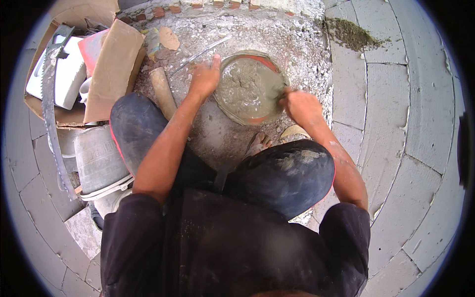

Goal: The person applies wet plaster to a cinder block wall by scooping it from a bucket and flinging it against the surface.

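A round orange basin (257,120) of wet grey mortar (243,85) stands on the ground in front of my bent knees. Against its left rim is my left hand (204,79), closed with the thumb pointing up along the edge. My right hand (303,107) is closed at the right rim, its knuckles upward. A dark end of something shows by its fingers at the mortar's edge, blurred, so its kind cannot be made out. The mortar surface is lumpy in the middle and smeared smoother at the right.
To the left, a cardboard box (115,69) holds a white jug (67,74), with a toothed saw (49,99) across it. Below lies a tilted grey bucket (101,156). A cardboard tube (162,91) and thin metal rod (200,53) lie near my left arm. Grey block walls flank both sides.
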`<state>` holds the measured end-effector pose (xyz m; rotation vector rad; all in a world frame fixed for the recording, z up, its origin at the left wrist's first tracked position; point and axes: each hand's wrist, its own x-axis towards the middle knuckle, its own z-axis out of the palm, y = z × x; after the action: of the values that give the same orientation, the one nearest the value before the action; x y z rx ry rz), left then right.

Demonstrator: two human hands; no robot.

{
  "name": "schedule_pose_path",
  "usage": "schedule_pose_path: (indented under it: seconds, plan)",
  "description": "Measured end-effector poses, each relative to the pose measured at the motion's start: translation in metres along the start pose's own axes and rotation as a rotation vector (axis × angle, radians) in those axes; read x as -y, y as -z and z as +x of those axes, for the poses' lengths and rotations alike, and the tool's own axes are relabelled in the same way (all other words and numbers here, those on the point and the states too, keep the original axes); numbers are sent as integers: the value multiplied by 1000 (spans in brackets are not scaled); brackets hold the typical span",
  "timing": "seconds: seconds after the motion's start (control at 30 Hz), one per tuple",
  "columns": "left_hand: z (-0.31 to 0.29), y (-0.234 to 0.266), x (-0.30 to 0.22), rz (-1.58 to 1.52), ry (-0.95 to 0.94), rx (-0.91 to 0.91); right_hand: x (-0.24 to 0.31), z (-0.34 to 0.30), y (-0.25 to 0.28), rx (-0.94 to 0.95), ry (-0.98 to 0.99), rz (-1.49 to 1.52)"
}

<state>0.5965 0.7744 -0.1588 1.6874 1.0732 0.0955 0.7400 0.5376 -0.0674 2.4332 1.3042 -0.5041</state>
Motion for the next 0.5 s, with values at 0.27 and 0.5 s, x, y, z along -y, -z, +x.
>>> schedule_pose_path:
  seconds: [0.27, 0.5]
  plan:
    - [11, 2, 9, 80, 56, 45, 0, -60, -30, 14, -190, 468]
    - [18, -2, 13, 66, 66, -26, -3, -43, -41, -187, -227, 337]
